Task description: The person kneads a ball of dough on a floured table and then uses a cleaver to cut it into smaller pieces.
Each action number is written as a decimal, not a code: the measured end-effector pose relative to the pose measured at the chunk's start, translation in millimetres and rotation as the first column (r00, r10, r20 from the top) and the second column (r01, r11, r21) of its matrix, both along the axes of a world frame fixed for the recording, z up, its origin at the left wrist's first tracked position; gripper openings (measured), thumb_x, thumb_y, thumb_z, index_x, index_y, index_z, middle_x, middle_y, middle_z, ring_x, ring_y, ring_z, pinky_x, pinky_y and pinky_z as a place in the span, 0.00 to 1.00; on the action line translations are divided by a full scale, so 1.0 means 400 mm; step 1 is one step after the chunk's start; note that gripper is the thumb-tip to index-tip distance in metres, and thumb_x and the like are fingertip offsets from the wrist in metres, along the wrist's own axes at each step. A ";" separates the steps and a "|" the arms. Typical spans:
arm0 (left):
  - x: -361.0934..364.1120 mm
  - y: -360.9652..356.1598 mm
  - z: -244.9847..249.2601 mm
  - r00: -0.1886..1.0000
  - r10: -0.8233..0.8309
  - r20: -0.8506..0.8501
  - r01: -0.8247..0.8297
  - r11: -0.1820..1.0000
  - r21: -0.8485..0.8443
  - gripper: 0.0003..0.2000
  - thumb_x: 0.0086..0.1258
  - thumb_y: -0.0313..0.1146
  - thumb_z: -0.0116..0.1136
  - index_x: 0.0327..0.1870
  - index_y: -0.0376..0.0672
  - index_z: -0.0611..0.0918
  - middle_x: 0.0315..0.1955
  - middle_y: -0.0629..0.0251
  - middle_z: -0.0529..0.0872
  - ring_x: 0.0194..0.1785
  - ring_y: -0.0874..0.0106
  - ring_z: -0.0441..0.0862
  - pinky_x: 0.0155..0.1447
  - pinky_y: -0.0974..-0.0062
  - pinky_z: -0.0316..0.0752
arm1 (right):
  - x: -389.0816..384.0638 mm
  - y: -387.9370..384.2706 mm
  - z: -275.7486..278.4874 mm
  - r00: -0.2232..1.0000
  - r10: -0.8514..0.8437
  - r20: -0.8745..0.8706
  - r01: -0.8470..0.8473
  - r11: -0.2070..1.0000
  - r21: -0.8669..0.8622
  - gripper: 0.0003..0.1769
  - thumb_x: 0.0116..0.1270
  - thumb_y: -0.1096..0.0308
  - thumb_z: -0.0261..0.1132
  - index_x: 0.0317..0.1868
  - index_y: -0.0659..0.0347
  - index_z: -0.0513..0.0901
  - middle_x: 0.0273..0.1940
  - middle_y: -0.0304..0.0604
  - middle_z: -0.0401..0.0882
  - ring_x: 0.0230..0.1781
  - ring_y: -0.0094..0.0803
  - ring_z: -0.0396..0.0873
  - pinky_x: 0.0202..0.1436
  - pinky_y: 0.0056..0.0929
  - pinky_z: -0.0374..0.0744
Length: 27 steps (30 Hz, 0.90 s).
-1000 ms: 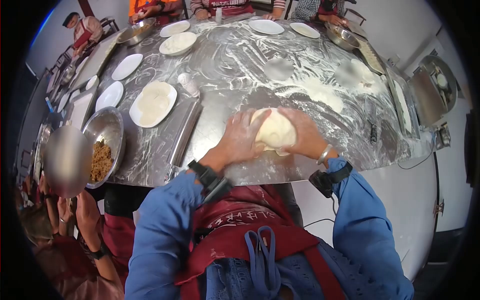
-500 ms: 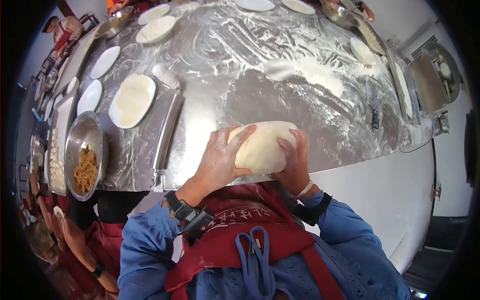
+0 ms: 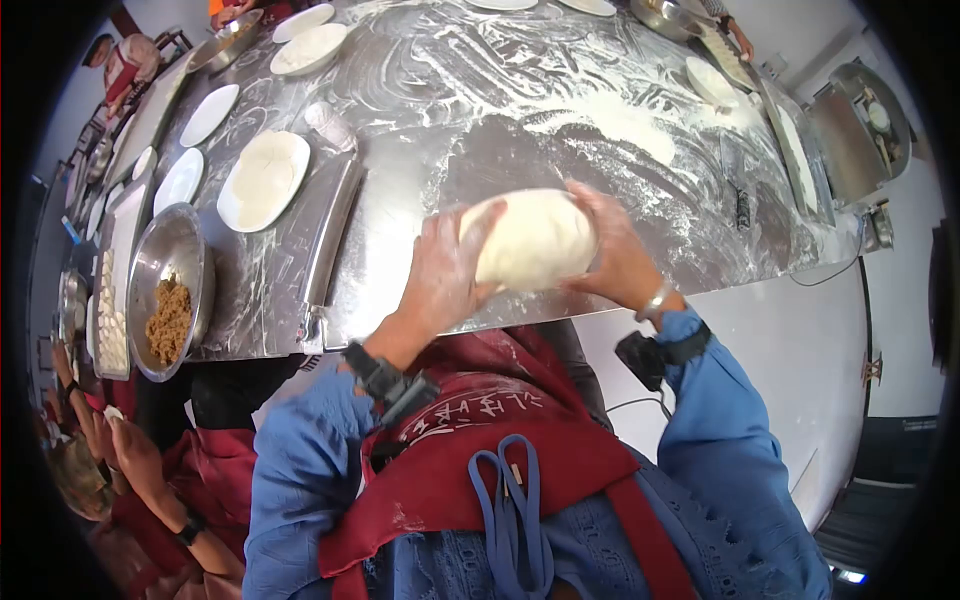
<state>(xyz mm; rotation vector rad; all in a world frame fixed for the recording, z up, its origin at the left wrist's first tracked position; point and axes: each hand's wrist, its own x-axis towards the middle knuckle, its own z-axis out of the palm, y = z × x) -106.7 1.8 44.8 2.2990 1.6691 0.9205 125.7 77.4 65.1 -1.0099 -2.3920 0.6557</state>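
A large, smooth, pale ball of dough (image 3: 535, 240) is between my two hands, over the front edge area of the metal table (image 3: 400, 190). My left hand (image 3: 447, 262) grips its left side, thumb and fingers curved around it. On the other side, my right hand (image 3: 615, 245) clasps the dough with fingers over the top and thumb low; it is slightly smeared by motion. Flour dusts the skin of both hands. Beneath the dough its contact with the tabletop is hidden.
Left of me lie a long metal bar (image 3: 332, 235), a white plate with flat dough rounds (image 3: 285, 205) and a steel bowl (image 3: 200, 270) of brown filling (image 3: 172, 320). A scraper (image 3: 737, 180) rests at right amid flour (image 3: 620, 125). At lower left, a co-worker's hands (image 3: 135, 455) hold something pale.
Both hands have lifted or pushed the dough forward, away from my body, and turned it a little. My right hand has shifted around to its outer right side.
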 end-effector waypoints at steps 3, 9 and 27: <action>0.011 -0.092 0.032 0.994 -0.083 -0.068 0.085 0.996 0.028 0.45 0.43 0.33 0.73 0.68 0.47 0.63 0.58 0.48 0.66 0.60 0.49 0.65 0.64 0.57 0.64 | 0.029 -0.053 0.044 0.968 -0.137 0.209 0.123 0.989 0.078 0.62 0.29 0.56 0.81 0.69 0.52 0.59 0.67 0.54 0.59 0.69 0.53 0.54 0.72 0.45 0.54; -0.012 -0.128 0.023 0.966 0.084 0.244 -0.036 0.981 -0.192 0.50 0.39 0.37 0.78 0.70 0.55 0.62 0.61 0.48 0.62 0.63 0.49 0.63 0.65 0.56 0.63 | 0.019 -0.114 -0.081 1.000 -0.015 0.025 0.016 0.999 -0.033 0.58 0.31 0.62 0.82 0.67 0.52 0.62 0.68 0.60 0.51 0.70 0.59 0.50 0.70 0.49 0.59; -0.042 0.032 0.019 0.949 0.130 0.288 -0.079 0.980 -0.180 0.42 0.41 0.22 0.70 0.64 0.50 0.66 0.55 0.48 0.66 0.58 0.48 0.68 0.60 0.61 0.71 | -0.084 -0.017 -0.095 0.959 -0.250 -0.130 0.273 0.941 0.202 0.41 0.42 0.68 0.74 0.60 0.61 0.68 0.60 0.56 0.64 0.64 0.59 0.58 0.67 0.48 0.61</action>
